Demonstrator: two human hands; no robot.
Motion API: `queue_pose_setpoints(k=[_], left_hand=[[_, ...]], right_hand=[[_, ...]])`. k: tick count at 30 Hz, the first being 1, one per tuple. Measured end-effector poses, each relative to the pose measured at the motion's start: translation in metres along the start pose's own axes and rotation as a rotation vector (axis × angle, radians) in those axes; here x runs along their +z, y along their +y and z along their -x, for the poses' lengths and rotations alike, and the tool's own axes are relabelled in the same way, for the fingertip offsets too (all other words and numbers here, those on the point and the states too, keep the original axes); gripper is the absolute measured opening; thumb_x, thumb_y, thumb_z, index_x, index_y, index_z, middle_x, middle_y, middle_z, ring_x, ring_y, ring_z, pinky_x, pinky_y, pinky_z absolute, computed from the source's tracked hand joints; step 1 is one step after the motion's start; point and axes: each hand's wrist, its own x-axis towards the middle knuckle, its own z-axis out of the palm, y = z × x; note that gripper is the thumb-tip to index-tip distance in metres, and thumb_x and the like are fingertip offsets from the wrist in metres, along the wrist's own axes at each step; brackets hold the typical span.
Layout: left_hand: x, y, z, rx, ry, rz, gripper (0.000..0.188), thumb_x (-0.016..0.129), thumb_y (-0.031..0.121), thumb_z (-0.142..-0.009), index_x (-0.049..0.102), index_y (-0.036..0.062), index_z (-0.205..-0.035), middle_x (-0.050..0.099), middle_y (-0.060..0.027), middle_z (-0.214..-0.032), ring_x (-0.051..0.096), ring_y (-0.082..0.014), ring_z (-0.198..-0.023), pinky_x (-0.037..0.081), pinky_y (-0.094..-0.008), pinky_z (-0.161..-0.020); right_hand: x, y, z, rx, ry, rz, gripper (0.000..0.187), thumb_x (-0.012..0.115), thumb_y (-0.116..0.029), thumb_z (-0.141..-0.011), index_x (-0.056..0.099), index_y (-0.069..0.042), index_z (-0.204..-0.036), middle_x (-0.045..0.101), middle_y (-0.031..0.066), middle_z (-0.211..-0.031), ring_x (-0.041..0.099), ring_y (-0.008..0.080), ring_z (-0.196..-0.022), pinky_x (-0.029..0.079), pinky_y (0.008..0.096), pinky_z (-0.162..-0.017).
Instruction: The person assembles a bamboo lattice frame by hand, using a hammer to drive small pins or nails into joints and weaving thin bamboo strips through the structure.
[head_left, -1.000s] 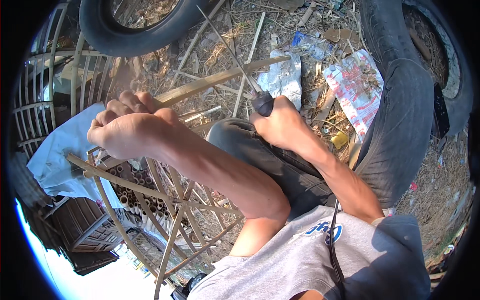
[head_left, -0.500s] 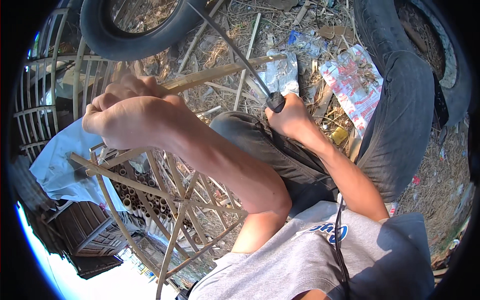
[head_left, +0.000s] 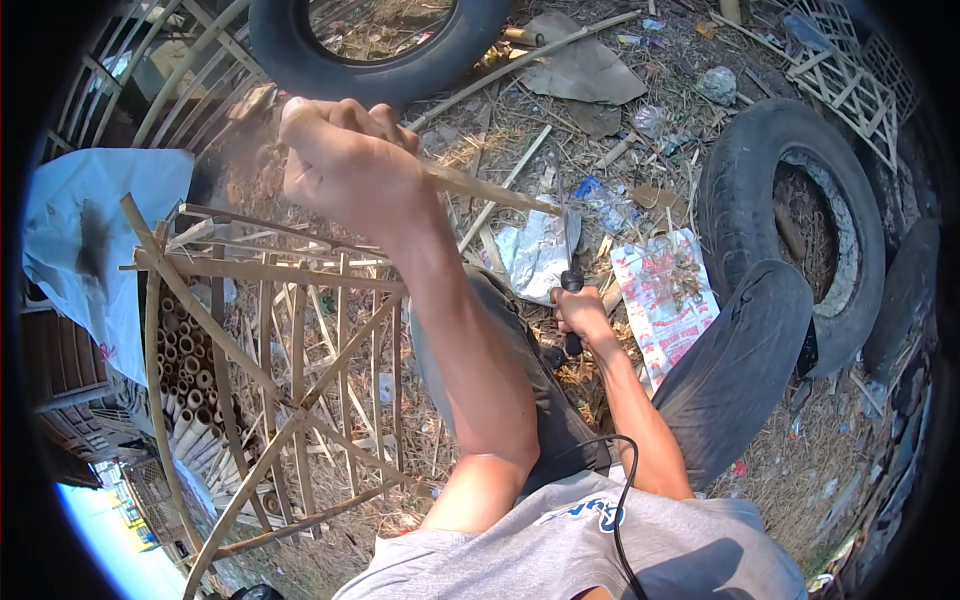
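Note:
My left hand is raised at the upper left, its fingers closed round a split bamboo strip. From the fist the strip runs to the right, over the littered ground. Low between my knees, my right hand is wrapped round the black handle of a long knife. The thin blade points away from me and looks nearly edge-on. Its upper part lies close to the strip's far end; whether they touch I cannot tell.
A bamboo lattice frame stands at my left, with stacked bamboo tubes behind it. One tyre lies ahead, another at the right by my knee. A silvery wrapper and a red-and-white sack lie on the ground among bamboo scraps.
The knife has swung from slanting up-left across the strip to pointing straight ahead. My view has shifted, and both hands still hold their things.

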Motion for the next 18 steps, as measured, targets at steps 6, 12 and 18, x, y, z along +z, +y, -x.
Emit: queue_pose_setpoints(k=[6, 12, 18], left_hand=[[0.008, -0.012, -0.004, 0.218, -0.089, 0.021, 0.048, 0.048, 0.024, -0.099, 0.037, 0.009, -0.054, 0.036, 0.001, -0.048, 0.034, -0.0076, -0.041, 0.029, -0.0257, -0.04], [0.001, 0.001, 0.0, 0.268, -0.068, -0.065, 0.05, 0.043, 0.018, -0.103, 0.037, 0.0022, -0.056, 0.038, -0.0002, -0.048, 0.035, -0.0091, -0.046, 0.026, -0.0355, -0.047], [-0.018, -0.005, -0.018, 0.205, 0.066, -0.191, 0.051, 0.04, 0.02, -0.104, 0.038, 0.0012, -0.058, 0.039, -0.0007, -0.05, 0.036, -0.0095, -0.048, 0.027, -0.0353, -0.047]], right_hand=[[-0.026, -0.094, 0.107, -0.446, -0.128, -0.247, 0.021, 0.064, -0.01, -0.088, 0.051, -0.009, -0.071, 0.041, -0.0067, -0.054, 0.034, 0.0033, -0.04, 0.027, 0.0245, -0.036], [0.009, -0.008, 0.032, -0.488, 0.075, -0.056, 0.026, 0.064, -0.016, -0.086, 0.054, -0.004, -0.066, 0.049, 0.0026, -0.051, 0.047, 0.0135, -0.039, 0.039, 0.0331, -0.039], [0.003, 0.027, -0.001, 0.153, -0.131, -0.149, 0.018, 0.059, -0.015, -0.088, 0.056, -0.005, -0.074, 0.046, 0.0007, -0.054, 0.042, 0.0111, -0.04, 0.037, 0.0325, -0.04]])
